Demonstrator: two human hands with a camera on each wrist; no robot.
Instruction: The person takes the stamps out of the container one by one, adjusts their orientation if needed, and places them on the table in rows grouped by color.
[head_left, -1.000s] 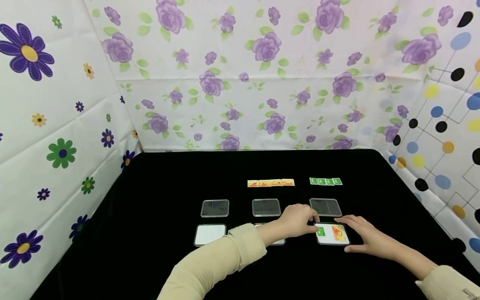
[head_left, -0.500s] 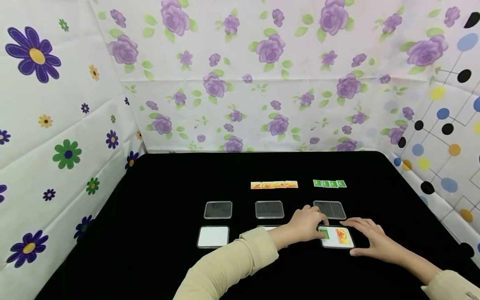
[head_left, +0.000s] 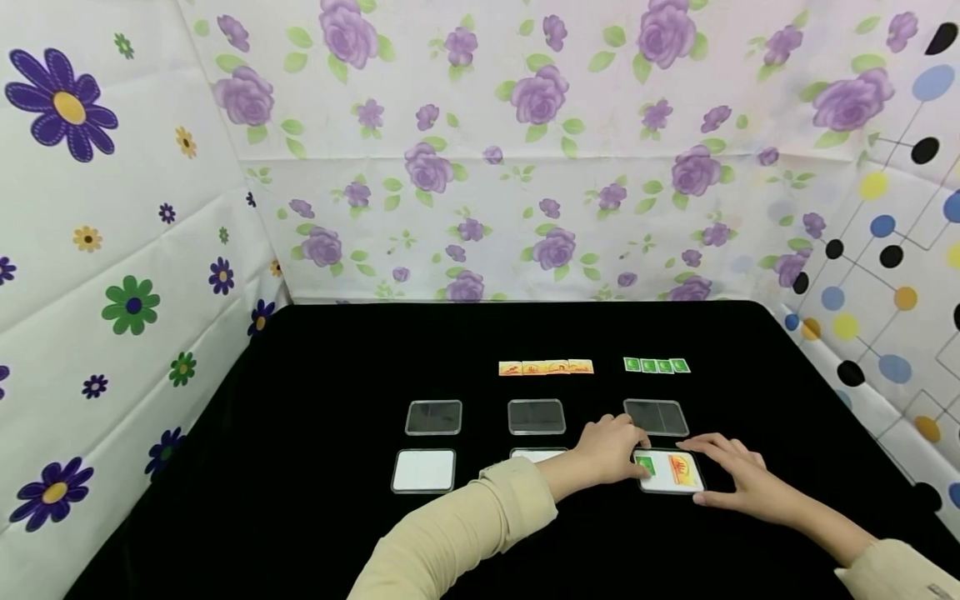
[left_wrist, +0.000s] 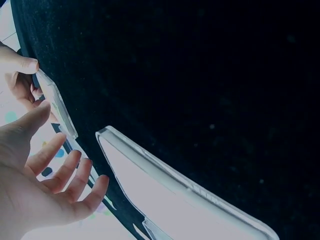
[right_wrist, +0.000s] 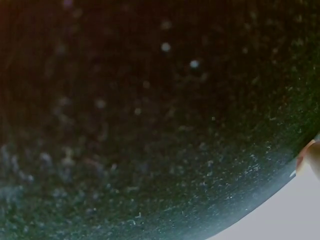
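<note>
A shallow clear-rimmed case with a white inside (head_left: pixel 663 483) lies flat at the right of the near row. In it are a small orange picture card (head_left: pixel 683 469) on the right and a small green card (head_left: pixel 644 463) on the left. My left hand (head_left: pixel 609 450) lays its thumb on the green card, partly covering it; its other fingers are loosely bent and spread in the left wrist view. My right hand (head_left: pixel 742 475) holds the case at its right end, thumb at the near edge and fingers at the far corner. The right wrist view shows only a fingertip (right_wrist: pixel 312 156).
Another white-lined case (head_left: pixel 423 472) lies left; a middle one (head_left: pixel 538 455) is mostly behind my left forearm. Behind them are clear lids (head_left: pixel 433 417), (head_left: pixel 536 417), (head_left: pixel 656 417). Farther back lie a row of orange cards (head_left: pixel 546 367) and a row of green cards (head_left: pixel 657 365).
My left thumb has come down from beside the case's left edge onto the green card. The right hand keeps its place at the case. The head view has shifted slightly.
</note>
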